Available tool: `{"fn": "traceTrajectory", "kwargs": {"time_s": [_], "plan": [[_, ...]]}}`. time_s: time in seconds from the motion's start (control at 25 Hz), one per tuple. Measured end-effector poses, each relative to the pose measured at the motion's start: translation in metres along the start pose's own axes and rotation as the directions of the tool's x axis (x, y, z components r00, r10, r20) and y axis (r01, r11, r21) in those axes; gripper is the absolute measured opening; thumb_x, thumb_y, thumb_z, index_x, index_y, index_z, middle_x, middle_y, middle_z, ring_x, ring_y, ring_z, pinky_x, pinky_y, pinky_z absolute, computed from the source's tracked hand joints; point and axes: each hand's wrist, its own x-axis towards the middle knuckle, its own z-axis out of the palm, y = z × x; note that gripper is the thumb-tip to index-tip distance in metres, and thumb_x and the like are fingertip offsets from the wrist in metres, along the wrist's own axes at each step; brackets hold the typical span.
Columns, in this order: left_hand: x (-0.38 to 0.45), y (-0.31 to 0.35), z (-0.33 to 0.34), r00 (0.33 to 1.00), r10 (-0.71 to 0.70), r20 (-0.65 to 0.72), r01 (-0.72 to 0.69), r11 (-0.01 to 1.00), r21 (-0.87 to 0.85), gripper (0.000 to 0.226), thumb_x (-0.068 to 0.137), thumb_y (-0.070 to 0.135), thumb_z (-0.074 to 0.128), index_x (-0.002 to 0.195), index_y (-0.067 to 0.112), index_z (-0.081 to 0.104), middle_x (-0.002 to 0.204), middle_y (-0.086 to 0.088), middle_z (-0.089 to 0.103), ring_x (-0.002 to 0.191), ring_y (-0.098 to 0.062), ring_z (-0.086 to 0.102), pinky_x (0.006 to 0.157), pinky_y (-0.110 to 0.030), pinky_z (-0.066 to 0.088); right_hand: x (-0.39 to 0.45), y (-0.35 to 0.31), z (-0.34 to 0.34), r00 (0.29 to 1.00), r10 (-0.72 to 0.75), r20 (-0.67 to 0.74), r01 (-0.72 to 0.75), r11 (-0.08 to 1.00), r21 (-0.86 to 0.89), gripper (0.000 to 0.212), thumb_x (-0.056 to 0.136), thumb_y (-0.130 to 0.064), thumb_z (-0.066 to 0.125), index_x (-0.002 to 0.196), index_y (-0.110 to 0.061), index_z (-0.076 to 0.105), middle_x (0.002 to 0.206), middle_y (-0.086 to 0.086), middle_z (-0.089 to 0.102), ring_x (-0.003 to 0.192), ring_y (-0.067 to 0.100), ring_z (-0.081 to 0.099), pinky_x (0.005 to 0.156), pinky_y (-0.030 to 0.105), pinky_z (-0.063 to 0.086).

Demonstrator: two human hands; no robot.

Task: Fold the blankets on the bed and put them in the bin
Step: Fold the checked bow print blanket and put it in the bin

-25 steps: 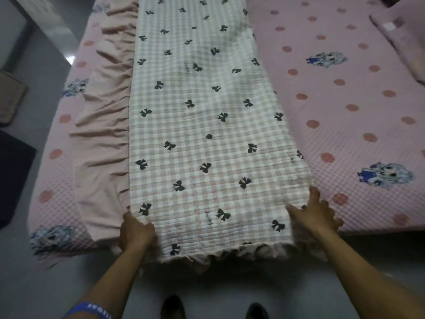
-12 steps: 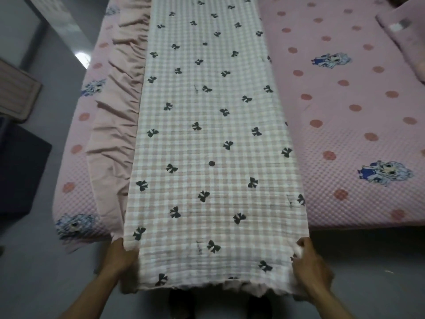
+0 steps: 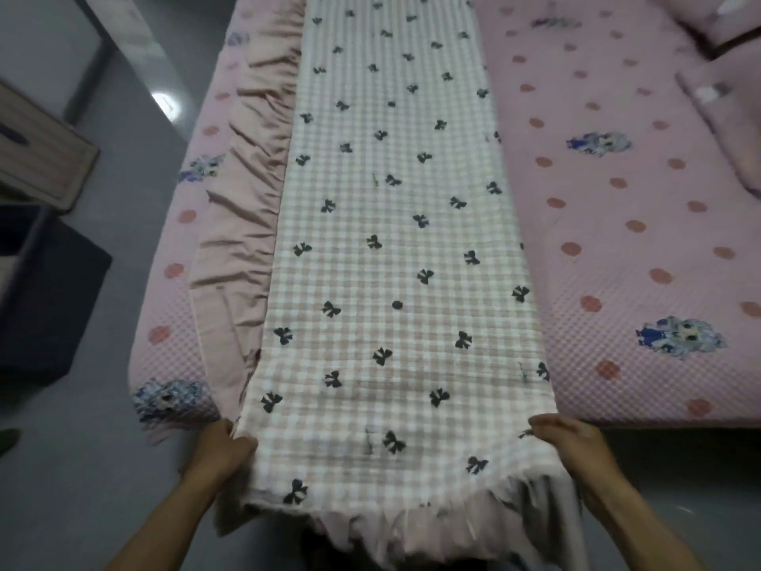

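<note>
Two hands, left hand [image 3: 222,451] and right hand [image 3: 570,440], grip quilted gingham blanket [image 3: 395,261], ruffled edge.

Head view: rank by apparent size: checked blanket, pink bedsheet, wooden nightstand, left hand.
1. Pink bedsheet, though partly covered
2. Checked blanket
3. Wooden nightstand, cut off by the frame
4. Left hand; nearness to the camera enlarges it

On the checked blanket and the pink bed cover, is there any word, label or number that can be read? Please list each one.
None can be read.
Checked blanket: a few small dark marks that may be writing, too small and blurred to read.
Pink bed cover: only dots and cartoon figures, no text visible.
</note>
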Motion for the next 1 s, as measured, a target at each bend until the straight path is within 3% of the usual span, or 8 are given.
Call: {"fn": "traceTrajectory", "kwargs": {"time_s": [0.12, 0.32, 0.44, 0.6, 0.68, 0.76, 0.84, 1.0], "plan": [[0.016, 0.062, -0.049, 0.995, 0.032, -0.094, -0.024, 0.996, 0.087, 0.034, 0.069, 0.025, 0.074, 0.095, 0.012, 0.056, 0.097, -0.011, 0.062, 0.085, -0.027, 0.058, 0.070, -0.033, 0.044, 0.006, -0.082, -0.019, 0.990, 0.144, -0.007, -0.140, 0.972, 0.191, 0.034, 0.079, -0.020, 0.074, 0.104, 0.002, 0.069, 0.104, 0.022, 0.070, 0.085, 0.033, 0.067, 0.086, 0.050, 0.056], [0.084, 0.188, -0.091, 0.938, 0.143, -0.315, -0.098, 0.983, 0.155, 0.032, 0.085, 0.033, 0.062, 0.109, 0.014, 0.053, 0.114, -0.014, 0.060, 0.104, -0.036, 0.056, 0.097, -0.045, 0.042, 0.048, -0.195, -0.009, 0.988, 0.154, 0.026, -0.148, 0.867, 0.476, 0.017, 0.085, -0.016, 0.048, 0.092, -0.008, 0.062, 0.091, 0.014, 0.060, 0.078, 0.027, 0.058, 0.060, 0.031, 0.054], [0.099, 0.238, -0.074, 0.815, 0.409, -0.409, -0.171, 0.846, 0.505, 0.036, 0.094, 0.040, 0.044, 0.124, 0.020, 0.047, 0.125, -0.014, 0.054, 0.112, -0.038, 0.053, 0.105, -0.054, 0.028, 0.090, -0.220, 0.018, 0.995, -0.025, 0.096, 0.001, 0.968, 0.251, 0.050, 0.089, -0.007, 0.048, 0.135, -0.028, 0.046, 0.106, 0.002, 0.060, 0.080, 0.018, 0.054, 0.065, 0.030, 0.045], [0.077, 0.223, 0.013, 0.519, 0.855, -0.021, -0.515, 0.332, 0.790, 0.055, 0.089, 0.055, 0.042, 0.131, 0.022, 0.054, 0.133, -0.010, 0.056, 0.116, -0.034, 0.055, 0.107, -0.064, 0.020, 0.144, -0.209, 0.046, 0.914, -0.334, 0.232, 0.400, 0.837, -0.374, 0.086, 0.082, -0.011, 0.061, 0.152, -0.038, 0.019, 0.151, -0.001, 0.040, 0.107, 0.021, 0.056, 0.081, 0.039, 0.050], [0.083, 0.210, 0.049, 0.586, 0.784, 0.206, -0.539, 0.187, 0.821, 0.078, 0.080, 0.068, 0.045, 0.141, 0.020, 0.045, 0.141, -0.017, 0.050, 0.128, -0.042, 0.047, 0.105, -0.073, 0.015, 0.158, -0.200, 0.063, 0.874, -0.352, 0.334, 0.475, 0.480, -0.738, 0.098, 0.079, -0.033, 0.068, 0.152, -0.038, 0.003, 0.162, 0.001, 0.018, 0.135, 0.029, 0.039, 0.100, 0.049, 0.041], [0.101, 0.220, 0.065, 0.682, 0.708, 0.184, -0.472, 0.235, 0.849, 0.101, 0.070, 0.072, 0.060, 0.150, 0.022, 0.025, 0.152, -0.021, 0.034, 0.138, -0.047, 0.031, 0.105, -0.076, 0.006, 0.165, -0.197, 0.082, 0.769, -0.506, 0.391, 0.498, 0.091, -0.862, 0.108, 0.074, -0.042, 0.072, 0.151, -0.033, -0.004, 0.163, 0.005, 0.007, 0.146, 0.032, 0.019, 0.109, 0.058, 0.028], [0.119, 0.245, 0.072, 0.739, 0.660, 0.135, -0.428, 0.305, 0.851, 0.109, 0.068, 0.062, 0.068, 0.153, 0.024, 0.013, 0.157, -0.019, 0.022, 0.142, -0.046, 0.021, 0.106, -0.075, 0.001, 0.180, -0.214, 0.097, 0.703, -0.592, 0.393, 0.491, 0.004, -0.871, 0.114, 0.067, -0.040, 0.079, 0.153, -0.031, 0.005, 0.161, 0.007, 0.012, 0.145, 0.036, 0.019, 0.106, 0.065, 0.025], [0.173, 0.299, 0.056, 0.709, 0.703, 0.057, -0.386, 0.320, 0.866, 0.094, 0.077, 0.035, 0.066, 0.154, 0.025, 0.013, 0.156, -0.017, 0.021, 0.142, -0.043, 0.017, 0.106, -0.075, -0.001, 0.212, -0.247, 0.118, 0.746, -0.613, 0.260, 0.404, 0.107, -0.909, 0.100, 0.082, -0.043, 0.068, 0.156, -0.031, 0.002, 0.164, 0.008, -0.002, 0.147, 0.035, 0.009, 0.110, 0.066, 0.016]]}}
